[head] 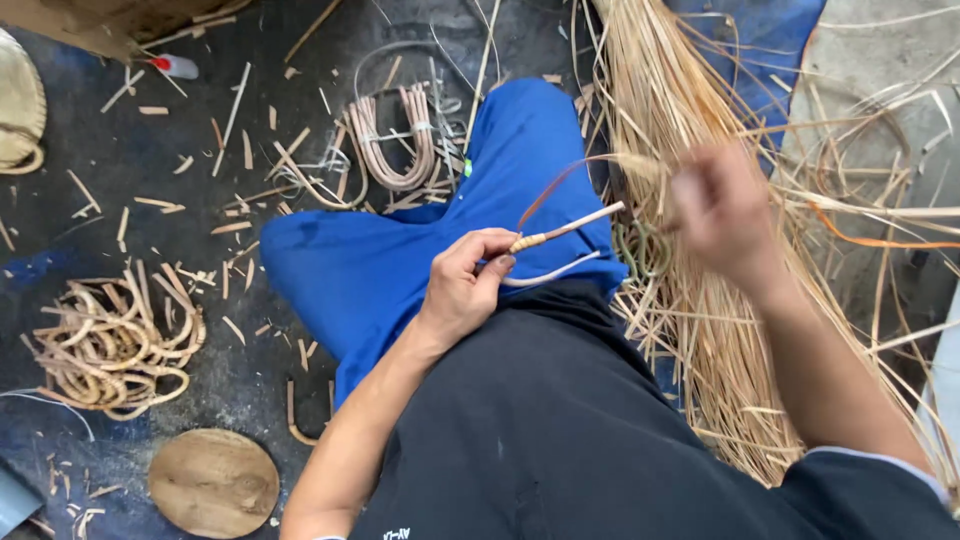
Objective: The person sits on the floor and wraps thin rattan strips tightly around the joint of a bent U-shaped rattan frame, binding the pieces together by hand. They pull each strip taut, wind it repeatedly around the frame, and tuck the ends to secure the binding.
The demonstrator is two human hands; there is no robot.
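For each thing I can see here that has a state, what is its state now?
Left hand: closed, pinching the rattan piece.
Right hand: raised, motion-blurred, grip unclear.
Rattan piece: held, partly wrapped near the fingers.
Thin strip: arching from the rattan piece toward the right hand.
Straw bundle: loose, spread out.
Bent rattan loops: tied together.
Round wooden disc: lying flat.

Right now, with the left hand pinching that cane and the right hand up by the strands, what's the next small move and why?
Probably draw the thin strip taut with the right hand and lay another turn beside the binding. The left hand pinches the cane rod just below that short wrapped patch, and the strip arcs loosely from it toward the blurred right hand.
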